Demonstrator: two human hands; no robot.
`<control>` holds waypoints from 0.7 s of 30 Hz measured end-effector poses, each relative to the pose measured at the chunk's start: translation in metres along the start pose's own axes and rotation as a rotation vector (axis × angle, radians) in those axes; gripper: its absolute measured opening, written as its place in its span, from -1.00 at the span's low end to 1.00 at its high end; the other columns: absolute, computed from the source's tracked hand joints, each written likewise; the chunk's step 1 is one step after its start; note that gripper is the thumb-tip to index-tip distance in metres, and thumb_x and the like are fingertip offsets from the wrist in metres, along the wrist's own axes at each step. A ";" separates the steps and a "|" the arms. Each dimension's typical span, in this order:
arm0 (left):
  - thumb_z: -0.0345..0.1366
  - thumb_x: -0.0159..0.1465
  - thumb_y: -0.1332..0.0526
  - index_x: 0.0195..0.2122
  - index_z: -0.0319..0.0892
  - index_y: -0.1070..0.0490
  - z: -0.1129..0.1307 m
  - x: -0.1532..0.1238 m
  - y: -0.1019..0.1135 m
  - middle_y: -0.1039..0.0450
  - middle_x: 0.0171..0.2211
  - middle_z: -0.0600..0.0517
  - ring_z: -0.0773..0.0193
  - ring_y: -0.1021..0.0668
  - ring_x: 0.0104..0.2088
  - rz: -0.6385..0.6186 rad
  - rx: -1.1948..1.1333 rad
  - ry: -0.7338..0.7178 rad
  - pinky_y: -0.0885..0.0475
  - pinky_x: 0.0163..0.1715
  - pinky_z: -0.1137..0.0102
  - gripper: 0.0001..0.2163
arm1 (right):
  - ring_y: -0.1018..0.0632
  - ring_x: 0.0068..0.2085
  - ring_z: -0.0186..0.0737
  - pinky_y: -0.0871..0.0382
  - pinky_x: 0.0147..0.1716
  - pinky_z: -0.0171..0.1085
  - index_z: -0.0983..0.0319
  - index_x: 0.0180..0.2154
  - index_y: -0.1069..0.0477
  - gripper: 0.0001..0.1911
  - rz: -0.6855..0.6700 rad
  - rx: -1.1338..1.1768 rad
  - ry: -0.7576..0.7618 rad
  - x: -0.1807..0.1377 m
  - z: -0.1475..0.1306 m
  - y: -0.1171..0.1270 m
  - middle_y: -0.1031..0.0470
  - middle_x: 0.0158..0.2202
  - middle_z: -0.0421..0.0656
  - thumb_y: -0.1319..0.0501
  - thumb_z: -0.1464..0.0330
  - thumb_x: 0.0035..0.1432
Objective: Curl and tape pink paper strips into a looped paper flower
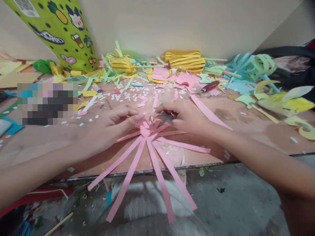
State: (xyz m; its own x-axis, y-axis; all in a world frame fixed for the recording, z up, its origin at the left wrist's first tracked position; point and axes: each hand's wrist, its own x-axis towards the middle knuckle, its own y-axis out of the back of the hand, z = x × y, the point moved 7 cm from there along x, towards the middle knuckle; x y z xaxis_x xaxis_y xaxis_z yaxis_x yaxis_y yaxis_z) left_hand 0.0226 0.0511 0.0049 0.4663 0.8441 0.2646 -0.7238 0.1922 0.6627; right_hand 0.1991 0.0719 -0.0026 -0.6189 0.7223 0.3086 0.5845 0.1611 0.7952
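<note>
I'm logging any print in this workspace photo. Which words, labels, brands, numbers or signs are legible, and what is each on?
No text can be read.
White label on the green bag: dark code-like marks, too blurred to read.
Pineapple and palm tree on the bag: pictures, not words.
Pink paper strips: no lettering visible.
Pixelated patch: any print there is hidden.

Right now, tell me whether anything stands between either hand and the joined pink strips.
Nothing visible separates the left hand from the joined pink strips: its fingers are at their centre. A grey metal tool, held in the right hand, sits between that hand and the strips. A red-handled tool lies farther back, clear.
</note>
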 end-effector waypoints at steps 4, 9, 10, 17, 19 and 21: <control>-0.09 0.48 -0.11 -0.21 -0.07 -0.57 0.004 0.000 -0.005 -0.60 -0.27 0.10 0.27 -0.58 -0.26 -0.051 -0.019 0.070 -0.49 -0.23 0.44 -0.72 | -0.51 -0.28 -0.27 -0.27 -0.28 -0.32 0.28 -0.16 -0.58 -0.71 0.047 0.204 -0.012 0.000 0.003 0.009 -0.61 -0.27 -0.15 -0.22 0.57 0.07; -0.18 0.47 -0.07 -0.27 -0.12 -0.50 0.015 -0.004 -0.010 -0.56 -0.34 0.08 0.24 -0.58 -0.30 -0.070 -0.021 0.062 -0.51 -0.30 0.43 -0.73 | -0.56 -0.29 -0.30 -0.35 -0.31 -0.36 0.28 -0.20 -0.60 -0.85 -0.005 0.438 -0.047 -0.005 -0.008 0.002 -0.64 -0.30 -0.18 -0.32 0.45 0.15; -0.19 0.47 -0.07 -0.27 -0.11 -0.50 0.015 -0.005 -0.010 -0.57 -0.33 0.08 0.24 -0.58 -0.29 -0.065 -0.038 0.057 -0.51 -0.29 0.44 -0.74 | -0.56 -0.31 -0.31 -0.35 -0.35 -0.38 0.29 -0.22 -0.61 -0.86 -0.009 0.449 -0.052 -0.006 -0.011 0.001 -0.63 -0.33 -0.19 -0.35 0.42 0.14; -0.12 0.47 -0.13 -0.19 -0.05 -0.52 -0.004 -0.014 -0.018 -0.58 -0.25 0.13 0.26 -0.61 -0.20 -0.091 -0.202 0.058 -0.48 -0.17 0.42 -0.78 | -0.52 -0.41 -0.39 -0.30 -0.44 -0.43 0.29 -0.27 -0.64 -0.89 0.012 0.425 -0.074 -0.009 -0.017 -0.001 -0.60 -0.41 -0.22 -0.38 0.40 0.14; -0.13 0.47 -0.14 -0.17 -0.04 -0.52 -0.006 -0.015 -0.017 -0.58 -0.24 0.13 0.27 -0.61 -0.19 -0.083 -0.206 0.044 -0.47 -0.18 0.43 -0.80 | -0.53 -0.39 -0.38 -0.32 -0.42 -0.42 0.29 -0.26 -0.64 -0.89 0.020 0.427 -0.069 -0.009 -0.018 -0.001 -0.61 -0.40 -0.21 -0.38 0.40 0.15; -0.15 0.47 -0.14 -0.19 -0.06 -0.51 -0.006 -0.015 -0.016 -0.58 -0.22 0.12 0.27 -0.61 -0.18 -0.059 -0.194 0.031 -0.47 -0.17 0.42 -0.80 | -0.54 -0.37 -0.37 -0.33 -0.39 -0.41 0.29 -0.24 -0.64 -0.87 0.024 0.418 -0.063 -0.008 -0.018 -0.001 -0.62 -0.38 -0.20 -0.37 0.39 0.16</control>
State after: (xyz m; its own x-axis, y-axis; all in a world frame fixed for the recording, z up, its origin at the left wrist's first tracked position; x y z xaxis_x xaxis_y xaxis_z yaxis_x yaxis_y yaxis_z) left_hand 0.0241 0.0388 -0.0138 0.4969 0.8432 0.2053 -0.7814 0.3318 0.5286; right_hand 0.1941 0.0533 0.0037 -0.5768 0.7666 0.2822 0.7690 0.3930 0.5042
